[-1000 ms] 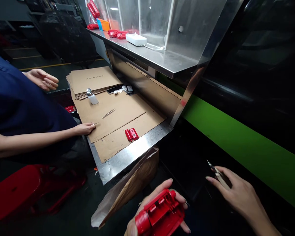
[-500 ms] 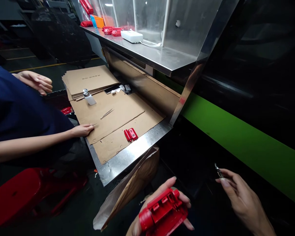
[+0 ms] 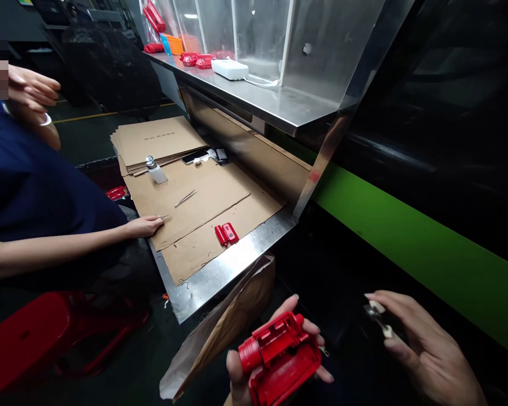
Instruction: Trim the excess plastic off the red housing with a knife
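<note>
1. The left hand [image 3: 237,376] has its fingers curled behind an open red casing [image 3: 279,355], thumb at the ribbed end; it's clamped there, hollow side up, off the near edge of the bench [image 3: 232,260].
2. Over to the right, the right hand [image 3: 434,349] has its fingers closed on a small pale-handled tool [image 3: 388,331], blurred at its metal head.
3. What matters is the gap: the casing lies to the left of the right-hand fingers, well apart from the tool. Its long axis slants across, ribbed end to the left, far end up and towards the right hand. The left hand is the nearer one, already touching it.
4. Another red piece [image 3: 226,234] lies on the bench's cardboard [image 3: 195,259], beyond both hands.
</note>
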Demonstrator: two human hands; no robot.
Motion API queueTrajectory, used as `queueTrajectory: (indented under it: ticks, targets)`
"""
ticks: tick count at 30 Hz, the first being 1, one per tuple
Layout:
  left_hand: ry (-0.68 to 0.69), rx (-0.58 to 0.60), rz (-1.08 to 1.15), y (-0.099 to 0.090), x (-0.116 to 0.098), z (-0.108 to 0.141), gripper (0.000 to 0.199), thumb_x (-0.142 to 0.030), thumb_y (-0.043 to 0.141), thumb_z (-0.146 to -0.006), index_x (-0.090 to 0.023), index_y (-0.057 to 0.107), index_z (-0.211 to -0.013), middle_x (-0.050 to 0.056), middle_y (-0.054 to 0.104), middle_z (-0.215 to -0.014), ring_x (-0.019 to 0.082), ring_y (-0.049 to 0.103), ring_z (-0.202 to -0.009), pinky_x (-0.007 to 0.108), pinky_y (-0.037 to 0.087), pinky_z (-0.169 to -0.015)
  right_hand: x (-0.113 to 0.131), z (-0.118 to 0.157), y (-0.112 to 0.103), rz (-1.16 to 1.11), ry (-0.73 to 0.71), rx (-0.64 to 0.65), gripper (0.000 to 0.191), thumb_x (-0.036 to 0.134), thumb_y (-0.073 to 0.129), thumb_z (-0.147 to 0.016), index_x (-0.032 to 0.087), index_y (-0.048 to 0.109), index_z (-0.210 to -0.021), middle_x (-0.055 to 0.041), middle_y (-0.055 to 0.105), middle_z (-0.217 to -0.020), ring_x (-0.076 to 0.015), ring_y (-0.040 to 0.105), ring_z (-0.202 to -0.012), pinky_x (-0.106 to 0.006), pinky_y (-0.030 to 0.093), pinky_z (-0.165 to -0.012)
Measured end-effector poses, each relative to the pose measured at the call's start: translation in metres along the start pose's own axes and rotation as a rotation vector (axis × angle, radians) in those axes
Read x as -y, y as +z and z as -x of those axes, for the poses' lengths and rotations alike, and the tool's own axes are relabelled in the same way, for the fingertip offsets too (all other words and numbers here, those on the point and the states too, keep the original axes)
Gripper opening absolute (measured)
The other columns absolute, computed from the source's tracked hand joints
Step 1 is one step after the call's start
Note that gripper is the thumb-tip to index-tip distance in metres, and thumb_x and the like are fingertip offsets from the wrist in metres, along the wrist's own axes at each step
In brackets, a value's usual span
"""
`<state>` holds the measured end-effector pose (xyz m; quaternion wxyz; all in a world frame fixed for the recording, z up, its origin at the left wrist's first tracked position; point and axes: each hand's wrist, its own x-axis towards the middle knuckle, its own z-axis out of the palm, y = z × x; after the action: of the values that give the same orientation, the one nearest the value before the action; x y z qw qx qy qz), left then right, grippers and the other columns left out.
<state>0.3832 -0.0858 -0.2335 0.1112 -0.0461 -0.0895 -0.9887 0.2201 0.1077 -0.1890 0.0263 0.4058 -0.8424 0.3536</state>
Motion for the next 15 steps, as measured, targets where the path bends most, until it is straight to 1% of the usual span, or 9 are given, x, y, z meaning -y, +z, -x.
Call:
queueTrajectory:
  ticks: [2,4,7,9,11,13,15]
  targets:
    - [-0.018,-0.020,0.062,0.002,0.001,-0.002,0.098,-0.078,0.061,-0.077,-0.012,0.041,-0.147,0.020,0.059,-0.134,0.035,0.053,-0.123,0.051,0.050,-0.101,0.018,-0.011,-0.001,0.006,-0.172,0.007,0.045,0.056,0.055,-0.094,0.024,0.062,-0.124,-0.0052,0.066,-0.117,-0.0164,0.065,-0.109,-0.016,0.056,-0.091]
    - [-0.043,-0.038,0.137,0.004,0.001,-0.004,0.095,-0.078,0.056,-0.080,-0.011,0.042,-0.147,0.020,0.058,-0.137,0.036,0.051,-0.128,0.053,0.044,-0.108,0.032,-0.021,-0.001,0.014,-0.318,0.022,0.043,0.049,0.059,-0.094,0.017,0.061,-0.123,-0.0084,0.064,-0.113,-0.0174,0.062,-0.108,-0.019,0.055,-0.093]
    - [-0.012,-0.055,0.213,0.008,0.003,-0.010,0.091,-0.077,0.039,-0.088,-0.008,0.038,-0.148,0.022,0.057,-0.137,0.037,0.051,-0.129,0.052,0.042,-0.110,0.048,-0.032,0.002,0.051,-0.474,0.025,0.040,0.040,0.063,-0.093,0.009,0.062,-0.119,-0.0121,0.063,-0.107,-0.0204,0.060,-0.106,-0.027,0.054,-0.091]
    - [0.004,-0.068,0.219,0.012,0.005,-0.014,0.088,-0.076,0.032,-0.091,-0.009,0.039,-0.148,0.021,0.058,-0.137,0.037,0.053,-0.128,0.053,0.040,-0.112,0.058,-0.037,0.004,0.080,-0.549,0.037,0.038,0.037,0.064,-0.093,0.007,0.063,-0.115,-0.0133,0.065,-0.103,-0.0224,0.059,-0.102,-0.032,0.054,-0.086]
    - [-0.007,-0.092,0.179,0.015,0.007,-0.016,0.086,-0.076,0.032,-0.091,-0.012,0.045,-0.146,0.020,0.058,-0.138,0.038,0.052,-0.128,0.056,0.034,-0.115,0.067,-0.042,0.007,0.118,-0.610,0.061,0.036,0.037,0.064,-0.094,0.006,0.065,-0.113,-0.0136,0.069,-0.100,-0.0235,0.061,-0.099,-0.036,0.053,-0.083]
    - [-0.034,-0.127,0.102,0.016,0.008,-0.016,0.083,-0.077,0.036,-0.090,-0.015,0.049,-0.144,0.020,0.060,-0.136,0.039,0.051,-0.130,0.057,0.030,-0.117,0.074,-0.046,0.010,0.134,-0.627,0.045,0.034,0.037,0.062,-0.095,0.007,0.067,-0.111,-0.0126,0.072,-0.101,-0.0235,0.062,-0.097,-0.038,0.051,-0.085]
    - [-0.050,-0.163,0.034,0.015,0.009,-0.014,0.084,-0.078,0.034,-0.089,-0.017,0.048,-0.144,0.021,0.062,-0.131,0.039,0.050,-0.131,0.059,0.028,-0.117,0.080,-0.049,0.011,0.146,-0.630,0.033,0.034,0.039,0.062,-0.095,0.009,0.070,-0.110,-0.0101,0.074,-0.104,-0.0224,0.063,-0.097,-0.038,0.050,-0.088]
